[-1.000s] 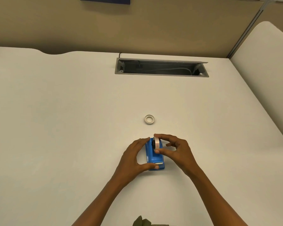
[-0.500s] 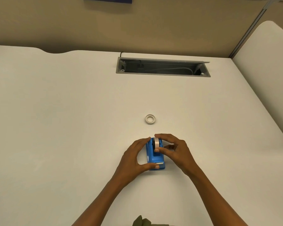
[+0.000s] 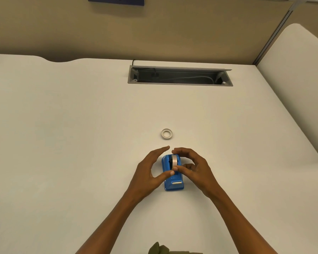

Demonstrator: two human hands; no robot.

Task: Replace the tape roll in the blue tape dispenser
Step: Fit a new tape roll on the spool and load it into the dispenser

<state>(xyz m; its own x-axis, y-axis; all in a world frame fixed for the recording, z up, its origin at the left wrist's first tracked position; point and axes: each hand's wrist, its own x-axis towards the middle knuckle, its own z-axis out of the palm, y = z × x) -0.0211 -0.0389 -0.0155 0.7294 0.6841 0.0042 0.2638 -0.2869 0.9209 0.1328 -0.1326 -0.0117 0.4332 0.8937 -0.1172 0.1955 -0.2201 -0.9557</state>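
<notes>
At frame centre, the right hand [image 3: 193, 169] is pinching the roll [image 3: 174, 161] in the dispenser [image 3: 173, 177], the left hand [image 3: 151, 173] cupping it loosely, a spare ring [image 3: 166, 134] lying above on the surface [image 3: 62, 143]

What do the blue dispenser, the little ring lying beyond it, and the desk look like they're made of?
Blue tape dispenser: likely moulded plastic, with even colour, rounded edges and a soft sheen; the small strip at its near end looks metallic. Ring: probably an off-white card or plastic tape core, matte; too small to tell which. Desk: smooth, matte cream top, probably laminate.
</notes>
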